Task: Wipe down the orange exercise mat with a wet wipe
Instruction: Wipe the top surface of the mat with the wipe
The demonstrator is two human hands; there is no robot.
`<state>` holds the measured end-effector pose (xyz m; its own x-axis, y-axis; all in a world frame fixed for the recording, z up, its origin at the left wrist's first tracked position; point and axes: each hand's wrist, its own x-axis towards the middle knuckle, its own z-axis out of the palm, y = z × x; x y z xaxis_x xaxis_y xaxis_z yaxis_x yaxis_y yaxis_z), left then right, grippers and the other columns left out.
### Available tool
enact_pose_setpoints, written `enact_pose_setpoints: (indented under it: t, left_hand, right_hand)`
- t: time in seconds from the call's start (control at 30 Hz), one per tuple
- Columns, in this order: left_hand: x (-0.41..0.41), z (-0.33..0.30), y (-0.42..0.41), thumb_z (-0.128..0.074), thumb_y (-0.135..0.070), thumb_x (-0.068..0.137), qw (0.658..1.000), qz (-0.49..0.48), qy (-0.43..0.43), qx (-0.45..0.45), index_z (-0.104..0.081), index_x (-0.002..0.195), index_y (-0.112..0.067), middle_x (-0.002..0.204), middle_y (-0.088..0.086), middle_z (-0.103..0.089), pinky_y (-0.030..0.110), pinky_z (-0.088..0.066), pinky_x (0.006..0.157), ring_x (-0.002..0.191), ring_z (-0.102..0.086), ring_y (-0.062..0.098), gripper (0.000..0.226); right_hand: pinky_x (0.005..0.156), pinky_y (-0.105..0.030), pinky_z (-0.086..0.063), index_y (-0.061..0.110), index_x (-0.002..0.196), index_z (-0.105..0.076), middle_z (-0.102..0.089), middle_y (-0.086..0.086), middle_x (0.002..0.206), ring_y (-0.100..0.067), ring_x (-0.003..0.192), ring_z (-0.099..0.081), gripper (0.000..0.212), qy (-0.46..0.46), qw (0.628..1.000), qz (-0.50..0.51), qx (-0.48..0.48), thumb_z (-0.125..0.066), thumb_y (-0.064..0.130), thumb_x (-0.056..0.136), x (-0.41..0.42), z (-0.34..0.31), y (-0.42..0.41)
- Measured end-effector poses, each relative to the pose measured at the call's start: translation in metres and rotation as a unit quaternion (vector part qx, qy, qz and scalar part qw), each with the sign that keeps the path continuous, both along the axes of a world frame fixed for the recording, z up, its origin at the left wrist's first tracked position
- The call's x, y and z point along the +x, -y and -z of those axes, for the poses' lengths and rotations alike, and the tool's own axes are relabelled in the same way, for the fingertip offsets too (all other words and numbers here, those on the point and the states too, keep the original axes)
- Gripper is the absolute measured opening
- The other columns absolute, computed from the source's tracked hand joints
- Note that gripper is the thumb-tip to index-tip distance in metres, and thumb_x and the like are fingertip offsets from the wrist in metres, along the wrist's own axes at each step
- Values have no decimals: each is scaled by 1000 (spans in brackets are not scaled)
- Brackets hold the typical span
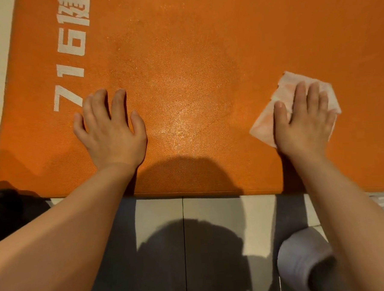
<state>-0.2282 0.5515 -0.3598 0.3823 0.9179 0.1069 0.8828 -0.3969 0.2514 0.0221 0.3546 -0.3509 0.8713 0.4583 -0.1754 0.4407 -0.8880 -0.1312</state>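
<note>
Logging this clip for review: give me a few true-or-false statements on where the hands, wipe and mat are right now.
1. The right hand presses the wipe flat on the mat. True.
2. The left hand holds a second wipe. False: it rests bare on the mat, fingers spread.
3. White lettering lies nearer the left hand. True.
4. The wipe is crumpled into a ball. False: it lies spread flat.

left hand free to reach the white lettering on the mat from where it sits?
Probably yes. The left hand lies flat on the orange exercise mat, holding nothing, fingertips right beside the nearest white lettering. Nothing lies between them; the wet wipe is under the right hand.
</note>
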Motion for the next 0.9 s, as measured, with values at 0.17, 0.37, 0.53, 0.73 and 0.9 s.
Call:
enact_pose_setpoints:
  t: [0.17,0.37,0.53,0.73,0.9]
  left_hand:
    - [-2,1,0,-38,-39,95,1000,-1,3,2,-45,142,-25,151,10,-37,52,-14,115,145,-25,28,50]
    - [0,0,-1,-42,-36,97,1000,-3,8,7,-46,142,-23,151,10,-39,52,-15,115,144,-27,29,47]
    - [-1,2,-1,-41,-37,97,1000,-2,14,3,-47,142,-24,150,9,-38,51,-14,115,144,-26,28,47]
    - [-1,5,-1,-39,-38,98,1000,-2,15,12,-48,141,-24,150,10,-39,51,-15,114,144,-28,29,46]
    - [0,4,0,-37,-39,99,1000,-8,20,13,-47,142,-23,151,10,-39,52,-15,115,145,-27,29,47]
  right_hand:
    - [118,-56,7,20,157,-9,-1,-6,165,-29,151,3,73,-3,999,-41,12,-16,57,95,-56,2,-32]
    - [117,-56,11,26,157,-3,7,-2,165,-26,151,9,65,-38,950,-308,11,-22,52,100,-154,3,-86]
    - [119,-41,13,41,153,0,9,6,164,-14,150,14,63,-69,950,-305,3,-15,65,97,-122,1,-38]
    - [122,-44,-2,26,156,-18,-10,-7,164,-24,151,-6,77,-8,999,-49,-6,-16,66,91,-36,-1,33]
    - [118,-58,6,31,157,-7,2,-1,165,-33,150,3,74,-11,999,26,-17,-8,66,92,-68,-3,21]
